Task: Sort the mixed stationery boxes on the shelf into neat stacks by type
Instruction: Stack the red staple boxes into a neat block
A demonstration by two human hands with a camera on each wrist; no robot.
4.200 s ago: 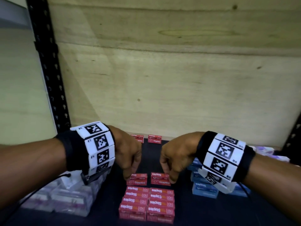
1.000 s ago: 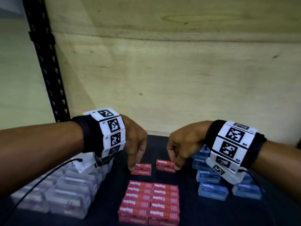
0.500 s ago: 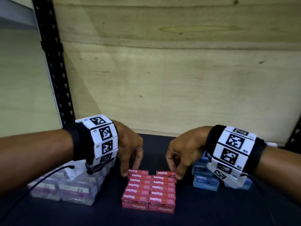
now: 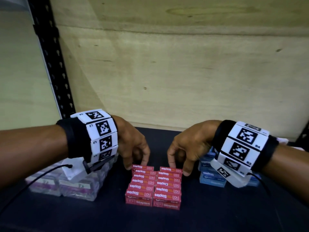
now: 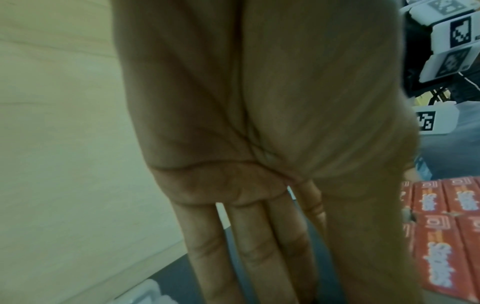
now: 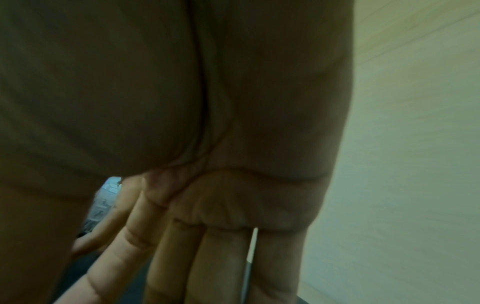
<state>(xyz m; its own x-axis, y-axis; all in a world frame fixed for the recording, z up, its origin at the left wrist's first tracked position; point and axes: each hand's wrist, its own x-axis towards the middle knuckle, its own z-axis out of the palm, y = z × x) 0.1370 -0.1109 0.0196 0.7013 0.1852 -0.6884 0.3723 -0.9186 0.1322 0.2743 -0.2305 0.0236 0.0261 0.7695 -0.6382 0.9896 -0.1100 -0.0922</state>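
Observation:
Red staples boxes [image 4: 153, 186] lie in two tidy columns in the middle of the dark shelf [image 4: 217, 216]. My left hand [image 4: 137, 164] hangs over the rear left box [image 4: 143, 167], its straight fingers touching that box's far side and left end. At the rear right box [image 4: 170, 169] my right hand [image 4: 178, 168] does the same, thumb at the box's right end. The left wrist view shows my left hand's fingers [image 5: 246, 246] straight, with the red boxes [image 5: 441, 226] beside them. In the right wrist view the fingers [image 6: 207, 257] are also straight.
Blue boxes [image 4: 212, 180] are stacked to the right under my right wrist. Clear plastic boxes with purple labels [image 4: 66, 185] stand to the left. A plywood back wall [image 4: 167, 81] closes the shelf, and a black perforated upright [image 4: 50, 56] rises at the left.
Both hands slid the two rear red boxes toward me. A second ago those boxes lay apart from the block; now they sit against its back row.

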